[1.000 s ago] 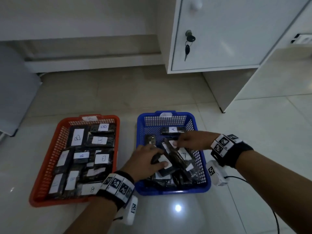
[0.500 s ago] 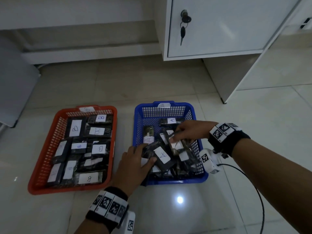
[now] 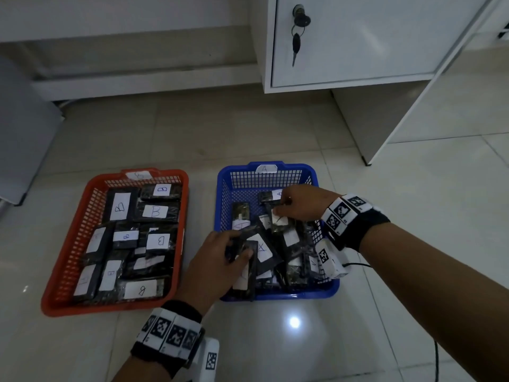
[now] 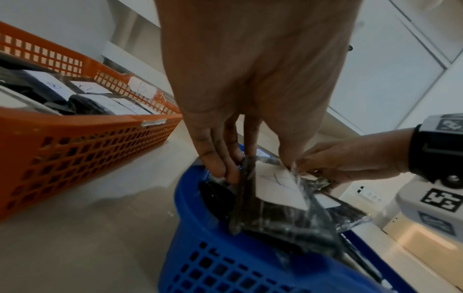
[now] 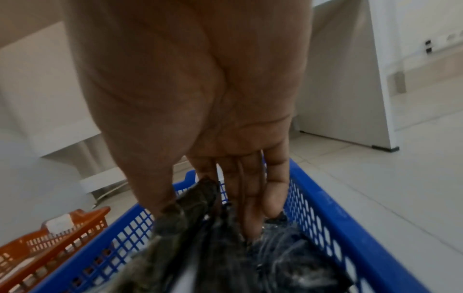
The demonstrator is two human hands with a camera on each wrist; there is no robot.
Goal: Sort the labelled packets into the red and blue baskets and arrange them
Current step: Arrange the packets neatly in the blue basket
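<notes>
The blue basket [image 3: 275,175] tagged A holds a jumble of dark packets with white A labels. The red basket [image 3: 68,244] to its left holds several flat packets labelled B [image 3: 155,211]. My left hand [image 3: 237,245] is at the blue basket's near left and grips a dark A packet [image 3: 260,248] between thumb and fingers, tilted up on its edge [image 4: 275,184]. My right hand [image 3: 278,210] reaches in from the right and pinches another labelled packet [image 3: 278,219] at the basket's middle. In the right wrist view the thumb and fingers hold that packet [image 5: 195,208] above the pile.
Both baskets sit on a pale tiled floor [image 3: 220,133]. A white cabinet [image 3: 358,37] with a key in its lock [image 3: 298,31] stands behind the blue basket. A grey panel [image 3: 22,133] leans at far left. A cable [image 3: 436,359] trails by my right arm.
My left hand has drawn back from the basket's middle to its near left and taken up a packet on edge. The right hand stayed over the middle, pinching its packet.
</notes>
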